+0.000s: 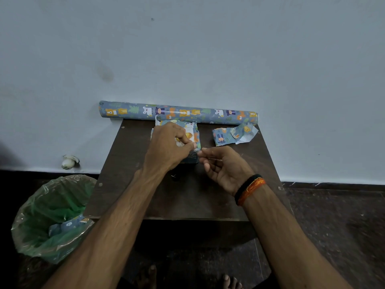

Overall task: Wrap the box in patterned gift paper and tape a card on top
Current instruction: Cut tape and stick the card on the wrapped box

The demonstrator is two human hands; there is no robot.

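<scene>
Dark brown wood is what we've got for a worktop (pixel 187 197), sitting mid-frame against a pale wall. On it, just above centre, sits the box (pixel 195 140), already covered in blue animal-print paper, with a card (pixel 187 137) showing yellow balloons lying on top. Our left hand (pixel 166 147) is over the box, its grip pinched with thumb and fingertips curled at the card's near right edge; we can't make out whether there's tape under them. Our right hand (pixel 223 167) hangs just right of the box's near corner, palm up, fingers loosely curled, the grip holding nothing we can see; its fingertips nearly meet the left ones. A black and orange thread band (pixel 249 189) sits on that wrist.

Along the worktop's far edge lies the roll of gift paper (pixel 179 112), touching the wall. A crumpled offcut (pixel 233 135) lies right of the box, apart from it. Lower left of the frame, a bin with a green liner (pixel 52 215) has a paper scrap (pixel 68 224) inside.
</scene>
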